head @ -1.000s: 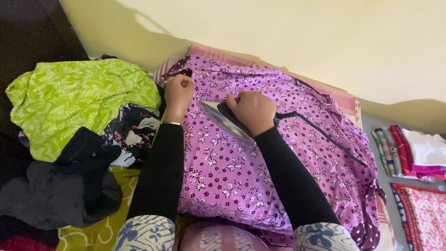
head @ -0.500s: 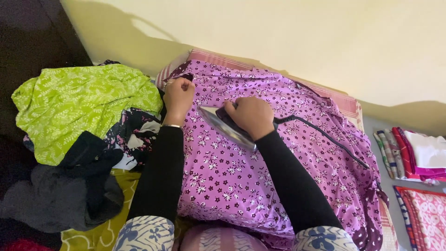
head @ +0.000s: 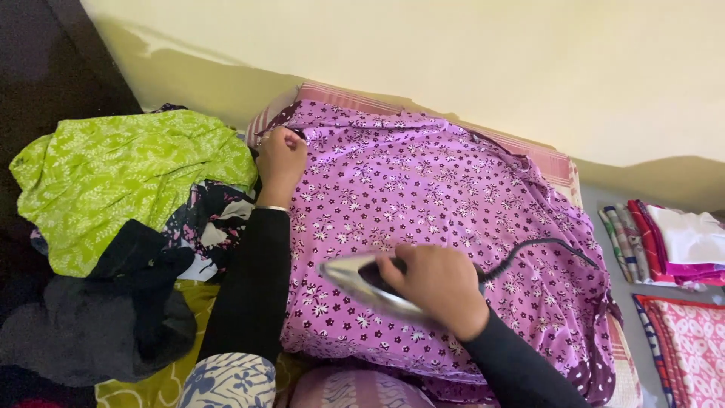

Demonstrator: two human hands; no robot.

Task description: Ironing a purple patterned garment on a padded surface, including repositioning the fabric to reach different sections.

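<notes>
Iron (head: pixel 362 283) under right hand (head: pixel 438 285); left hand (head: pixel 280 160) pins purple garment (head: pixel 423 189).

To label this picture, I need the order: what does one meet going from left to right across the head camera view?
Green cloth → left hand → iron → right hand → purple flowered cloth → folded cloths.
</notes>
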